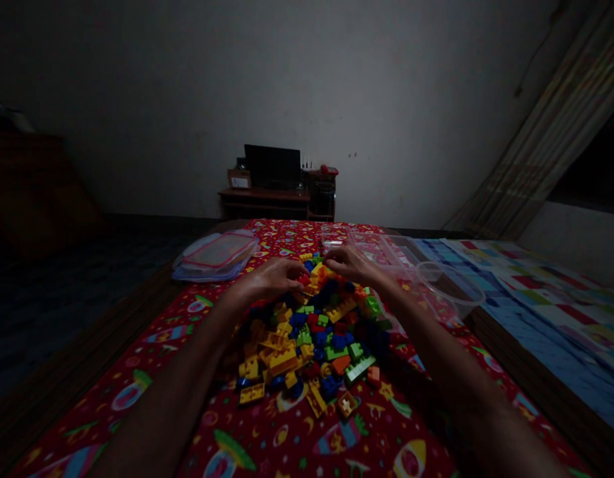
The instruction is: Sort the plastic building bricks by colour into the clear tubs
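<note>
A pile of toy building bricks [307, 332] in yellow, blue, green, red and orange is spread over a red patterned cloth [287, 438]. At the far left side of the pile is my left hand [279, 273], its thumb and fingers closed around a red brick [303, 280]. My right hand [350, 261] is at the far right side with curled fingers just above some orange and yellow bricks. Whatever those fingers hold, if anything, is hidden. A green brick [360, 368] and a yellow brick [251, 394] lie at the near edge.
Stacked plastic lids [220, 253] lie on the left. Clear plastic boxes [401, 249] and a round clear tub [466, 295] stand on the right, partly behind my right arm. A bed-like surface [550, 299] adjoins on the right. Farther off is a desk with a monitor [273, 164].
</note>
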### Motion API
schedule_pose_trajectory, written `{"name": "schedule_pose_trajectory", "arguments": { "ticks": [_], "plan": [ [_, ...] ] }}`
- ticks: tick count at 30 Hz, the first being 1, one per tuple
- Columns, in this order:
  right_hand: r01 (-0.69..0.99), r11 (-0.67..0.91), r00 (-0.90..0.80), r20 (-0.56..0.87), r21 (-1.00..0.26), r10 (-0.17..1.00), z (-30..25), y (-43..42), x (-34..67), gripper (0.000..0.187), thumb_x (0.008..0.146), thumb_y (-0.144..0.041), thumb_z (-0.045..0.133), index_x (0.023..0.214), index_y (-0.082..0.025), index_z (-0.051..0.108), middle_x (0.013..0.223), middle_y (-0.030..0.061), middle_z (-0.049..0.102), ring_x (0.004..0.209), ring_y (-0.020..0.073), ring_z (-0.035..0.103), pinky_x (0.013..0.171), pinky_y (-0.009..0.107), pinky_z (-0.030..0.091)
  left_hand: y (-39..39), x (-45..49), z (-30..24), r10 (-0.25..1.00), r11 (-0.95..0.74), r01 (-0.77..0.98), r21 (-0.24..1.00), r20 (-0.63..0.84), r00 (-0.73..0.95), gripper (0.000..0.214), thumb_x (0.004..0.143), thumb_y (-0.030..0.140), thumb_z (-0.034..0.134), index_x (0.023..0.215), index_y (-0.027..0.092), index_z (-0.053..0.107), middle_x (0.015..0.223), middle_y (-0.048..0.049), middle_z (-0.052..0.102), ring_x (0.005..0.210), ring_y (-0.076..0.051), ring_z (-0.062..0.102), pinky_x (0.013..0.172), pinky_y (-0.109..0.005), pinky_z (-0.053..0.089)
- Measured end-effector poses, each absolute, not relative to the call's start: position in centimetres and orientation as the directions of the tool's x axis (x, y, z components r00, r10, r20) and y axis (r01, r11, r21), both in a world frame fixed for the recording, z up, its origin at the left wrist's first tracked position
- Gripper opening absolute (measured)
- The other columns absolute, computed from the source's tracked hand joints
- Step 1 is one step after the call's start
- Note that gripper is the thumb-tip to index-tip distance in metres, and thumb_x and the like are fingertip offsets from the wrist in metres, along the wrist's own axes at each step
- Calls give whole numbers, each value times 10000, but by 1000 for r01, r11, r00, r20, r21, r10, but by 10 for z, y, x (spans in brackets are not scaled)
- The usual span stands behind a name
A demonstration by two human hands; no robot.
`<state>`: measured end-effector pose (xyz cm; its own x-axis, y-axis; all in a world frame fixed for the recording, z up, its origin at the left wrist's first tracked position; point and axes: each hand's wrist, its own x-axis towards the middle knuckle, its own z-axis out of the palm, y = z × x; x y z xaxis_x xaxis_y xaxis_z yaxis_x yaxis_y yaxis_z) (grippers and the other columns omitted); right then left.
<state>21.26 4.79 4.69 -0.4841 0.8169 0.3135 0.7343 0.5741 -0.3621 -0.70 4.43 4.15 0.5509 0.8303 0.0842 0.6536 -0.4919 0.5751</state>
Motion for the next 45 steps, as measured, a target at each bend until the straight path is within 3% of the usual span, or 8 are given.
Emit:
{"name": "schedule_pose_trajectory", "arguments": {
  "ticks": [10, 14, 19, 22, 28, 32, 35, 45],
  "plan": [
    [681, 732, -732, 55, 38, 679, 19, -27, 176, 152, 834, -191, 524, 926, -156, 639, 856, 88, 664, 708, 157, 569, 603, 247, 346, 79, -42, 28, 885, -464, 742, 483, 287, 367, 398, 631, 348, 646, 991, 189, 705, 864, -50, 703, 798, -220, 629, 706, -298, 491],
    [677, 717, -681, 226, -167, 696, 20, -17, 183, 157, 830, -167, 515, 957, -146, 605, 788, 41, 637, 652, 121, 525, 585, 226, 340, 84, -50, 29, 920, -390, 627, 674, 310, 238, 467, 607, 371, 681, 1028, 169, 676, 798, -39, 678, 754, -209, 630, 655, -297, 503],
    [632, 527, -357, 390, -568, 849, 27, 1, 187, 229, 831, -188, 520, 1038, -151, 610, 738, 1, 612, 647, 112, 536, 603, 216, 382, 63, -25, 38, 933, -298, 403, 865, 173, 317, 675, 563, 352, 751, 1187, 157, 582, 732, -14, 671, 681, -182, 640, 615, -281, 503],
    [559, 564, -375, 422, -608, 826, 25, 6, 186, 347, 813, -208, 564, 1157, -169, 566, 769, -1, 629, 687, 128, 567, 642, 234, 411, 47, -1, 38, 908, -221, 307, 926, 80, 411, 762, 610, 331, 741, 1300, 135, 483, 711, -22, 686, 666, -182, 653, 619, -281, 500],
    [618, 608, -424, 440, -498, 792, 19, 9, 203, 213, 842, -232, 548, 1041, -164, 586, 893, 55, 652, 781, 151, 588, 692, 257, 422, 36, 25, 31, 896, -254, 318, 913, 98, 433, 673, 734, 351, 645, 1338, 127, 450, 806, -60, 717, 704, -198, 677, 642, -298, 520],
    [784, 499, -299, 480, -369, 825, 24, 20, 247, 187, 860, -252, 515, 1020, -174, 573, 876, 63, 642, 724, 149, 557, 639, 251, 401, 48, 5, 34, 877, -477, 579, 661, 400, 267, 382, 803, 373, 544, 1082, 143, 667, 949, -96, 723, 855, -226, 670, 787, -320, 509],
    [907, 330, -200, 422, -260, 884, 26, 28, 285, 142, 857, -248, 499, 938, -171, 587, 846, 65, 640, 705, 151, 541, 616, 248, 381, 67, -24, 26, 853, -440, 735, 515, 496, 163, 352, 820, 333, 486, 1023, 136, 696, 999, -100, 717, 906, -233, 657, 855, -325, 483],
    [998, -15, 26, 214, -54, 976, 25, 33, 314, 331, 831, -275, 531, 1142, -188, 602, 1057, 112, 662, 925, 212, 596, 699, 274, 394, 129, -43, -15, 956, -284, 776, 563, 228, 185, 501, 762, 414, 561, 1182, 150, 627, 1272, -113, 600, 1198, -273, 521, 967, -321, 424]
  ]
}}
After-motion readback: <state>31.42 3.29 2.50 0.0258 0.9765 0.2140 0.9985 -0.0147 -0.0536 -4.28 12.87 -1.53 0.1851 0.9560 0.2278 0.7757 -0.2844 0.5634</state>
